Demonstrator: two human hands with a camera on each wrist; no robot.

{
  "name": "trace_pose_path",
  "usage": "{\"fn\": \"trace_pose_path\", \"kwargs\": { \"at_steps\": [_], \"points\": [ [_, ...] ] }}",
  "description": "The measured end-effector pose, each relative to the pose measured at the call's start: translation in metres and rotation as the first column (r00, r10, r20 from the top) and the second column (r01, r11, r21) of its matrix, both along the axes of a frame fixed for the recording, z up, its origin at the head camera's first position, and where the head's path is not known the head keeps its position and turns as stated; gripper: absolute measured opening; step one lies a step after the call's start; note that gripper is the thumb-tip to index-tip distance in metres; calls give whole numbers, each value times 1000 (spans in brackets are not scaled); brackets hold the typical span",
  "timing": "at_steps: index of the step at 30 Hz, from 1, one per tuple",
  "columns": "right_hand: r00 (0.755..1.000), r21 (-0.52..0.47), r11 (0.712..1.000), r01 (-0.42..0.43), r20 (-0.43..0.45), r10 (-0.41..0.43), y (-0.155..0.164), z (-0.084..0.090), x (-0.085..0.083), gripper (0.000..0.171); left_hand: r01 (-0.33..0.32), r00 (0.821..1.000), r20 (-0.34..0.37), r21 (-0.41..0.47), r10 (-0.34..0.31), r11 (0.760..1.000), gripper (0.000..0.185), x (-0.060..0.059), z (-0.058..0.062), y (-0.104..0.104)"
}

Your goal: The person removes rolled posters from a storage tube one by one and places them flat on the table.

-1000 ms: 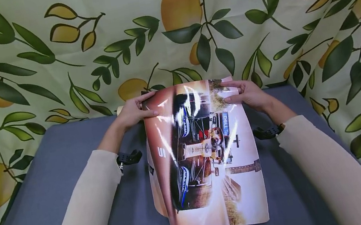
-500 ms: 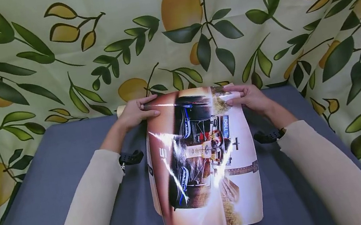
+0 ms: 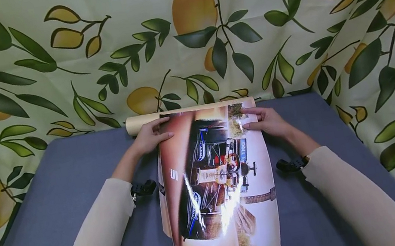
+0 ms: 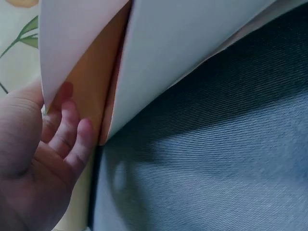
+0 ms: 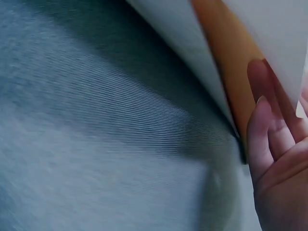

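Poster (image 3: 215, 181) top edge pinched between left hand (image 3: 150, 136) and right hand (image 3: 265, 121)

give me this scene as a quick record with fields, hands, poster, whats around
left hand: left hand pinches the poster's far left corner, thumb on top, fingers underneath
right hand: right hand pinches the far right corner the same way
poster: glossy racing car poster, far end lifted off the table, near end curling toward the person
tube: tan cardboard tube lying along the far edge, behind the poster
table: grey cloth-covered table
backdrop: lemon and leaf print cloth
sleeves: cream sleeves on both arms
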State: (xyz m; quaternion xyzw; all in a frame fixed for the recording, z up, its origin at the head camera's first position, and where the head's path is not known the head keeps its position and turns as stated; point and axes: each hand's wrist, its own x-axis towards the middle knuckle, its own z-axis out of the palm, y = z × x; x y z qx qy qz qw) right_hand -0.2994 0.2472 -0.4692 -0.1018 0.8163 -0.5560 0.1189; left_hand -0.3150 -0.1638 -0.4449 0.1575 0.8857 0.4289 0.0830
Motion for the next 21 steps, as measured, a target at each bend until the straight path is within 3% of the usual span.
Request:
{"fn": "trace_pose_path", "kwargs": {
  "at_steps": [6,12,16,21],
  "points": [
    [999,27,1000,9,-39,-8,-7,-10,8,60,-70,996,-53,41,72,997,51,8,-10,-4],
    [998,39,999,13,-66,-10,-12,-21,17,65,-44,992,-120,13,45,999,47,14,-29,-10],
    [986,136,990,37,-166,-14,-15,-26,20,62,-35,986,-163,-47,27,998,43,16,-37,-11],
    [951,294,947,133,-308,-38,-21,-29,27,57,-29,982,-186,-157,-1,987,39,22,-42,-12]
  ]
}}
